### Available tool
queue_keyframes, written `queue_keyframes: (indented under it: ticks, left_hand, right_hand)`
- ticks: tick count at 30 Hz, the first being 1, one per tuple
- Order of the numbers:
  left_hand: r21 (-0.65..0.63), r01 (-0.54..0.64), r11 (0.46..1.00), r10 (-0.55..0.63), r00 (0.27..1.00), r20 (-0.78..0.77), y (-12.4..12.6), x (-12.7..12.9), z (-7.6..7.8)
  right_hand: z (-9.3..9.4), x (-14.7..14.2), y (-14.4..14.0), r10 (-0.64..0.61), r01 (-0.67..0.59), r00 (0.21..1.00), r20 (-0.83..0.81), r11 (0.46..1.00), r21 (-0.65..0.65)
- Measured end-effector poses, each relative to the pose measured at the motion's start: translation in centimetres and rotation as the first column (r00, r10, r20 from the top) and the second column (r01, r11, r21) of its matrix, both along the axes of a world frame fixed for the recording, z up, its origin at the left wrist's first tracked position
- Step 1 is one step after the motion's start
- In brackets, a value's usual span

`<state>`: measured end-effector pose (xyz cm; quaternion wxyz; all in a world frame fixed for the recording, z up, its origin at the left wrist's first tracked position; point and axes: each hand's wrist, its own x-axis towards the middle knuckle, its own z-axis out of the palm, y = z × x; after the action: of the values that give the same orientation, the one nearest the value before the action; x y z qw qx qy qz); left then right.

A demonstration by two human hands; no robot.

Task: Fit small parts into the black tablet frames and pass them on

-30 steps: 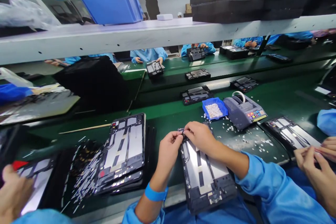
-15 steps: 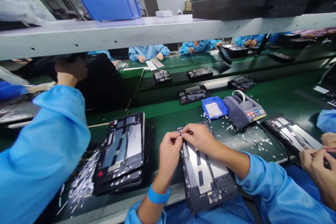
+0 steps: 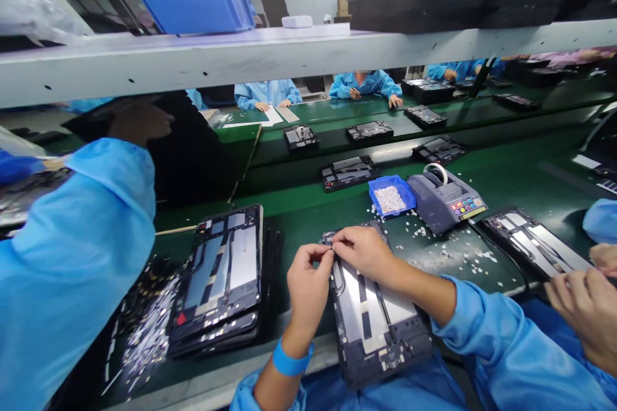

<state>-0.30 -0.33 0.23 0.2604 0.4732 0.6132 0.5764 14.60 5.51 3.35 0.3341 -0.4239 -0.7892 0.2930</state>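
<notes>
An opened tablet [image 3: 373, 314] with its battery plates and circuit parts bared leans over the bench's front edge towards my lap. At its upper left corner my left hand [image 3: 308, 276] is closed in a pinch, a blue band around the wrist. My right hand [image 3: 364, 250] lies across the tablet's top, thumb and finger pinched at that same corner. The fingertips of both hands meet there, and whatever small piece they hold is hidden. Left of my hands rests a stack of opened tablets [image 3: 224, 270], a red mark on the top one.
A co-worker's blue sleeve [image 3: 91, 237] reaches in from the left, beside a heap of thin strips [image 3: 149, 327]. Behind my tablet stand a blue tray [image 3: 391, 196] of small white pieces and a tape dispenser [image 3: 446, 199]. Another person's hands [image 3: 585, 302] work at the right. A shelf [image 3: 289, 54] crosses overhead.
My hands stay pinched at the tablet's corner with hardly any shift. The co-worker's arm on the left has moved slightly. Across the bench, a person has set down a tablet that was held tilted.
</notes>
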Motion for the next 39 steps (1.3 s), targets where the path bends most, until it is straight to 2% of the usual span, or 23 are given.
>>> queue_keyframes:
  ticks: [6,9,11,13,14,16,17,18,19,21,23,24,26,29,34,39]
  left_hand:
    - [-0.02,0.011,1.0,-0.011,1.0,0.016,0.3,0.5,-0.3]
    - [-0.009,0.017,1.0,-0.016,0.998,0.064,0.6,0.6,-0.4]
    - [-0.017,0.026,0.999,-0.024,0.99,0.141,0.8,0.4,-0.4]
    - [-0.033,0.043,0.999,-0.033,0.968,0.248,1.1,0.1,-0.5]
    - [-0.04,0.052,0.998,-0.038,0.953,0.299,1.2,-0.1,-0.6]
    - [-0.044,0.06,0.997,-0.04,0.931,0.362,1.5,-0.5,-0.8]
    - [-0.042,0.06,0.997,-0.04,0.928,0.372,1.5,-0.7,-1.0]
    - [-0.039,0.057,0.998,-0.038,0.927,0.372,1.6,-0.8,-1.1]
    - [-0.035,0.051,0.998,-0.035,0.929,0.369,1.7,-0.8,-1.3]
    - [-0.022,0.037,0.999,-0.027,0.932,0.363,1.8,-0.8,-1.4]
    - [-0.012,0.026,1.0,-0.02,0.933,0.358,1.8,-0.7,-1.4]
    - [-0.009,0.022,1.0,-0.018,0.936,0.353,1.8,-0.6,-1.3]
    - [-0.009,0.017,1.0,-0.013,0.942,0.336,1.6,-0.3,-0.9]
    - [-0.009,0.007,1.0,-0.004,0.953,0.302,1.3,0.1,-0.4]
    - [0.061,-0.022,0.998,0.011,0.984,0.179,0.9,0.7,-0.7]
    - [0.175,0.021,0.984,-0.031,0.998,0.054,1.1,0.6,-1.6]
  right_hand:
    - [-0.3,-0.8,-0.4,-0.087,0.078,0.977,0.196,0.995,0.055]
    - [0.0,-0.6,-0.2,-0.115,0.102,0.963,0.243,0.993,0.065]
    - [0.6,1.0,1.0,-0.138,0.132,0.959,0.248,0.99,0.04]
    - [1.2,3.8,3.2,-0.241,0.239,0.924,0.298,0.97,0.041]
    - [1.6,5.6,4.6,-0.33,0.328,0.873,0.36,0.942,0.07]
    - [2.0,8.9,7.1,-0.492,0.494,0.683,0.539,0.855,0.155]
    - [2.2,10.1,7.9,-0.523,0.525,0.607,0.598,0.829,0.193]
    - [2.3,10.8,8.3,-0.536,0.527,0.566,0.627,0.82,0.225]
    - [2.3,10.9,8.2,-0.522,0.499,0.577,0.628,0.834,0.234]
    - [2.1,9.6,6.7,-0.416,0.368,0.717,0.559,0.907,0.203]
    - [1.8,6.6,4.2,-0.218,0.17,0.868,0.447,0.975,0.146]
    - [1.6,4.9,2.9,-0.124,0.075,0.907,0.402,0.988,0.136]
    - [1.3,1.9,0.9,0.003,-0.052,0.929,0.371,0.991,0.122]
    - [0.8,-0.7,-0.3,0.05,-0.098,0.92,0.389,0.99,0.104]
    - [0.3,-1.1,0.1,-0.005,-0.041,0.913,0.407,0.994,0.103]
    - [0.8,-0.6,0.4,0.028,-0.044,0.939,0.342,0.998,0.038]
